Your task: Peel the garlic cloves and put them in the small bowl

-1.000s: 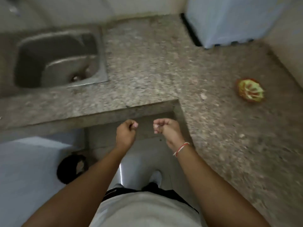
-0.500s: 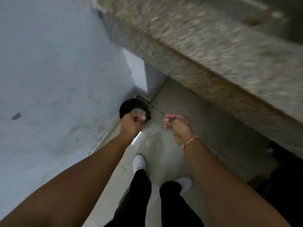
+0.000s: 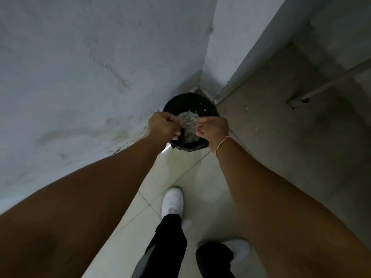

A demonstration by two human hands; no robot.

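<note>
Neither garlic cloves nor the small bowl appear in this view. My left hand (image 3: 163, 127) and my right hand (image 3: 213, 129) are both curled into fists, held side by side just above a black round bin (image 3: 208, 109) on the floor. Whatever the fists may enclose is hidden by the fingers. Inside the bin lies crumpled pale, shiny waste (image 3: 188, 122), seen between my two hands. A red-and-white thread band (image 3: 220, 145) circles my right wrist.
The bin stands in a corner where a grey-white wall (image 3: 80, 77) meets a pillar (image 3: 230, 47). Pale floor tiles (image 3: 174, 171) run toward me. My white shoes (image 3: 173, 201) and black trousers are below. A pipe (image 3: 331, 83) runs low at right.
The view swung from the countertop and sink down to the floor corner. I stepped closer to the bin, and both fists moved from in front of my body to over it.
</note>
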